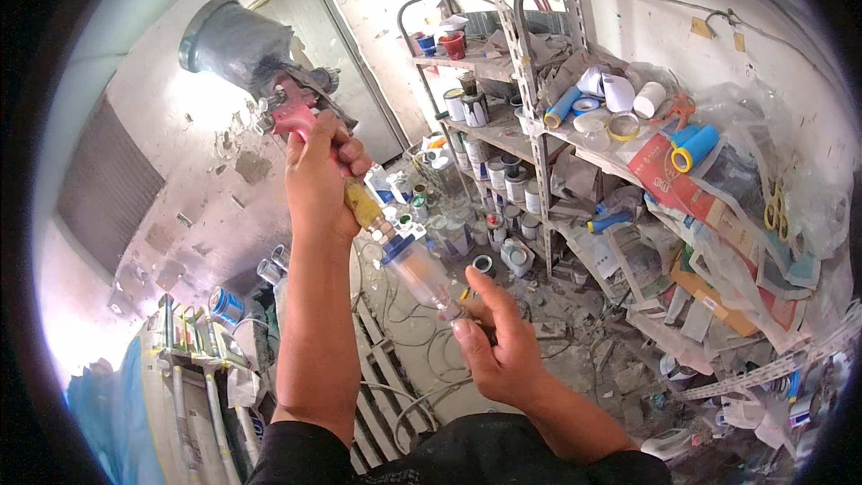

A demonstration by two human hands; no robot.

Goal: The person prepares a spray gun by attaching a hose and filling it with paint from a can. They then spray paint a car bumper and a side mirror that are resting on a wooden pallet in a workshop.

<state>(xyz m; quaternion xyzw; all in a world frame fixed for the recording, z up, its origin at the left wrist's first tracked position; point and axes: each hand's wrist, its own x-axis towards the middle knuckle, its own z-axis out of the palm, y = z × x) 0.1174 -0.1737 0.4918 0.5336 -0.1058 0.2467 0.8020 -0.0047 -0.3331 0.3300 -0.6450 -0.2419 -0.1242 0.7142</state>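
Observation:
A spray gun with a red, paint-stained body [293, 115] is raised in front of me. My left hand [321, 166] is wrapped round its grip. On top of the gun sits a dark, dirty cup [241, 40], tilted to the upper left. Below the grip hangs a yellow wrapped section [363, 205], and beneath that a clear inline filter [417, 271] with a blue collar. My right hand [505, 346] pinches a small metal fitting [452, 312] at the filter's lower end between thumb and fingers. What the lower fingers cover is hidden.
A metal rack [539, 157] at the right carries paint cans, tape rolls and masking-film rolls [694, 148]. Papers and plastic sheeting [808, 144] spill off it. Hoses [440, 350] loop over the floor beside a slatted pallet [382, 395]. A stand of masked strips [211, 395] is at lower left.

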